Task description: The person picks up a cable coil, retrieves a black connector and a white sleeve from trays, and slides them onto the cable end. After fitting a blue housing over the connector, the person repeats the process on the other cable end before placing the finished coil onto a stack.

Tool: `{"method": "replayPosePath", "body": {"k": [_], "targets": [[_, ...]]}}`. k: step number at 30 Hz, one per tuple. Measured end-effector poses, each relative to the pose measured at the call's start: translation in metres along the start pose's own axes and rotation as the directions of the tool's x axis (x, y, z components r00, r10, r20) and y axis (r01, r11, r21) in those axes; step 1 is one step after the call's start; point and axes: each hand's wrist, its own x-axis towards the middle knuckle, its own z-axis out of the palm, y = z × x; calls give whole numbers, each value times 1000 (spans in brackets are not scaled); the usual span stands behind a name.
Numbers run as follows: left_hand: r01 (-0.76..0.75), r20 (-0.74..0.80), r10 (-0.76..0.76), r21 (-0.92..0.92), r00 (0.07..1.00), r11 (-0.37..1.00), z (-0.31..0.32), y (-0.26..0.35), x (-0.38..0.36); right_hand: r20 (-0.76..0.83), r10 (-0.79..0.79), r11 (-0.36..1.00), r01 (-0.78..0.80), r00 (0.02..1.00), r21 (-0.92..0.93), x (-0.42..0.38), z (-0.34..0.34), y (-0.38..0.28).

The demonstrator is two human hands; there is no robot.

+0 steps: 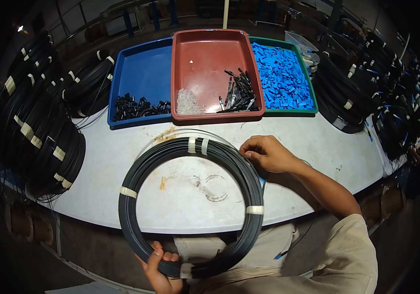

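Note:
A large coil of black cable, bound with several pale tape bands, lies partly on the white table and overhangs its front edge. My left hand is wrapped round the coil's lower left part. At the coil's upper right, my right hand has its fingers pinched at the outer rim; what they hold is too small to make out. A loose strand arcs above the coil. Under my right hand a bit of blue shows. A cable end with a blue tip hangs below the table edge.
Behind the coil stand a blue tray with black parts, a red tray with clear and black parts, and a green tray full of blue parts. Stacked black coils stand left; more coils stand right. The white table has stains.

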Motion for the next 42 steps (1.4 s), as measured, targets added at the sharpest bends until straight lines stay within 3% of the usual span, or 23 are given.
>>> {"method": "replayPosePath", "body": {"k": [2,4,5,7,9,11,13,15,16,17,18,20,23,24,26,27,29,31,32,34,35,37,42], "targets": [[-10,59,9,20,998,1000,-3,-12,-13,44,50,998,-48,998,-34,-3,-4,-6],[29,108,-28,-5,994,1000,-20,-30,-15,-57,-137,952,115,989,-284,-9,-10,-5],[70,160,-66,-20,985,997,-27,-37,-17,-53,-136,951,116,989,-287,-14,-12,-5],[89,269,-88,10,959,996,-24,-36,-27,-288,-375,830,181,881,-527,-26,-15,-5],[286,197,-247,-207,949,935,-17,-40,-43,-332,-417,780,146,846,-608,-42,-14,-11],[308,267,-250,-202,931,930,-24,-48,-48,-445,-376,795,37,813,-605,-62,-9,-18],[339,407,-241,-189,881,922,-25,-57,-52,-473,-265,861,-15,840,-509,-74,-5,-9],[349,435,-220,-244,873,905,-30,-66,-52,-563,213,902,-383,798,-201,-81,-5,-3],[355,461,-193,-295,866,887,-32,-70,-52,-503,420,866,-499,755,-27,-77,-11,3],[364,468,-199,-295,861,883,-33,-71,-52,-510,421,862,-505,750,-31,-72,-13,16],[357,466,-197,-285,863,889,-35,-71,-51,-453,436,899,-348,778,268,-67,-13,35],[348,459,-199,-266,866,899,-40,-70,-52,-335,338,720,-12,879,693,-56,-16,36],[326,400,-206,-259,893,909,-47,-75,-48,-440,248,597,222,863,771,-31,-7,-10],[329,407,-199,-280,892,902,-49,-77,-47,-435,245,593,221,866,774,-22,-9,-10],[331,409,-190,-308,892,892,-52,-78,-49,-481,39,681,329,876,654,1,-18,-9],[307,400,-212,-190,892,933,-53,-77,-51,-478,36,681,328,878,654,11,-24,-13],[277,387,-227,-76,894,958,-51,-74,-54,-384,56,814,181,922,552,34,-35,-27],[5,471,-134,265,872,964,-44,-68,-55,-362,150,934,-12,920,356,59,-33,-42],[0,466,-126,261,876,965,-41,-65,-55,-367,61,986,0,928,165,73,-32,-38],[312,421,-246,-95,873,945,-35,-63,-55,-331,16,983,46,944,180,99,-27,-36],[310,416,-243,-99,876,946,-43,-67,-54,-308,-41,989,83,950,124,108,-24,-39],[30,347,-148,323,926,946,-65,-82,-51,-184,-64,997,69,981,20,125,-15,-47],[45,354,-53,30,934,999,-36,-74,-41,-113,-203,969,183,973,-165,149,25,-49]]}}
